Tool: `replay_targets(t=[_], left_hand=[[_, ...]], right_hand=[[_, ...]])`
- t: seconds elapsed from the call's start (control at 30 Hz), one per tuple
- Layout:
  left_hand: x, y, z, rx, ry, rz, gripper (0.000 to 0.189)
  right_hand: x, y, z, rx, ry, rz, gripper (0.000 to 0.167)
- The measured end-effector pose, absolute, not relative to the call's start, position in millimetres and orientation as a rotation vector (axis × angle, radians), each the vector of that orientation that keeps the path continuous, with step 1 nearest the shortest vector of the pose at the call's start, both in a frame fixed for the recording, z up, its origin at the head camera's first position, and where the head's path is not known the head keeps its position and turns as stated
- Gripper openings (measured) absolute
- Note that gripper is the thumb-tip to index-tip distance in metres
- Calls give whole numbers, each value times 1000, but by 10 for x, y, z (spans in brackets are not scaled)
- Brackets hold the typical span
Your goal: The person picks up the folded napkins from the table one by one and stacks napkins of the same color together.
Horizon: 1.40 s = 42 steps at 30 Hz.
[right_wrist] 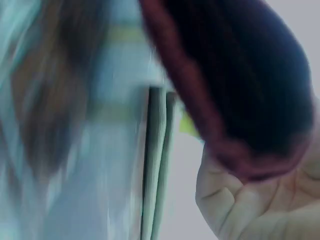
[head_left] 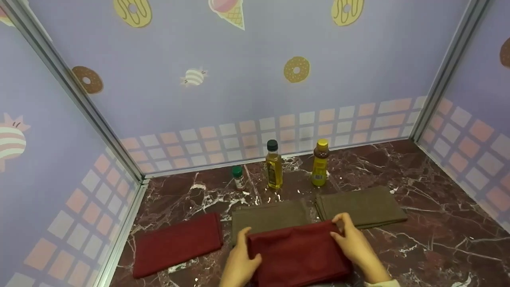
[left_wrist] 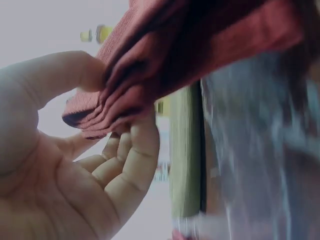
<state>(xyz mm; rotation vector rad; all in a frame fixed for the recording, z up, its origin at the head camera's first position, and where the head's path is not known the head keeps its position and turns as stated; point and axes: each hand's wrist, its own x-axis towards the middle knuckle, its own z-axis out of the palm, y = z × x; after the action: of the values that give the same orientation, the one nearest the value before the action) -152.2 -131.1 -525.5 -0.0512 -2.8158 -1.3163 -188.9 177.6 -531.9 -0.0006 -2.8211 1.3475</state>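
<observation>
A folded dark red cloth (head_left: 301, 253) is held between both hands, raised over the marble table. At its left edge the left hand (head_left: 241, 259) pinches it between thumb and fingers; the left wrist view shows the layered red folds (left_wrist: 127, 85) gathered in that grip. On the opposite edge, the right hand (head_left: 354, 243) grips the cloth with thumb and fingers, and its folded end (right_wrist: 250, 155) hides part of the fingers in the right wrist view. Just behind, an olive-brown folded cloth (head_left: 271, 217) is partly covered by the red one in the head view.
A second olive-brown cloth (head_left: 362, 207) lies to the right, another red cloth (head_left: 177, 245) to the left. Along the back stand a small green-capped jar (head_left: 239, 179), an oil bottle (head_left: 274, 167) and a yellow-capped bottle (head_left: 320, 165). Patterned wall panels (head_left: 255, 79) enclose the marble table (head_left: 442, 223).
</observation>
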Motion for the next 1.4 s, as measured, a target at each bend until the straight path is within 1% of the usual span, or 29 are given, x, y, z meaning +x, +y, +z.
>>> replay_targets(t=[0.07, 0.13, 0.33, 0.53, 0.7, 0.87, 1.03, 1.2, 1.4], left_hand=[[-1509, -1402, -5259, 29, -2769, -1352, 76], [-1492, -1475, -5269, 113, -2704, -1391, 73], [-1452, -1663, -5302, 307, -2502, -1336, 43], [-1411, -1919, -5301, 389, -2509, -1236, 17], [-1385, -2129, -5296, 480, -2498, -1201, 8], [-1359, -2335, -5257, 616, -2499, -1242, 15], [-1341, -2486, -5232, 683, -2501, -1322, 34], [-1316, -2605, -5255, 701, -2495, -1339, 51], [-1317, -2758, -5243, 760, -2533, -1362, 60]], right_hand=[[-1937, 1647, -5336, 30, -2801, 1376, 22], [-1978, 1525, -5353, 54, -2787, 1391, 19], [-2072, 1181, -5401, 103, -2735, 1441, 12], [-2146, 854, -5429, 199, -2655, 1497, 9], [-2190, 615, -5454, 248, -2644, 1538, 7], [-2218, 396, -5460, 297, -2677, 1548, 6], [-2248, 205, -5458, 342, -2656, 1563, 7], [-2268, 27, -5435, 378, -2658, 1613, 15], [-2265, -173, -5412, 431, -2698, 1595, 27]])
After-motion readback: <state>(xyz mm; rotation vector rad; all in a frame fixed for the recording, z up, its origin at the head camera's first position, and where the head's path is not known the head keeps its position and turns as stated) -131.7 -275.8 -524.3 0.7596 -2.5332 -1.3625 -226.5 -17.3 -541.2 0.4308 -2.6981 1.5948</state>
